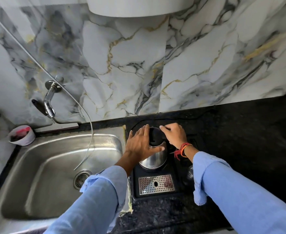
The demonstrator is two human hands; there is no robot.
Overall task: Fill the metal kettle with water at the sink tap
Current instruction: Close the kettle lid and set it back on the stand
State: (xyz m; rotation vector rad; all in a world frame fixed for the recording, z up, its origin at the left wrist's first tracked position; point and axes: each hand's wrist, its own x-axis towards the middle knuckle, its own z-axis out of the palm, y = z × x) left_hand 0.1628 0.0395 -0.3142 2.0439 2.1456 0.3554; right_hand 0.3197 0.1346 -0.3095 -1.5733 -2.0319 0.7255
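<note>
The metal kettle (153, 158) with a black lid (155, 136) stands on a black tray base (137, 179) on the dark counter, just right of the steel sink (42, 166). My left hand (138, 146) lies flat against the kettle's left side and upper body, fingers spread. My right hand (174, 135) sits on the right side of the lid, fingers curled over the black handle area, which it hides. The chrome tap (49, 102) juts from the marble wall above the sink's back left; no water is visible running from it.
A thin white hose (88, 146) hangs from the wall into the sink near the drain (81, 179). A white cup with pink contents (21, 135) sits at the sink's back left corner. A perforated metal drip grate (156, 184) lies in the tray. Dark granite counter (248, 132) extends right.
</note>
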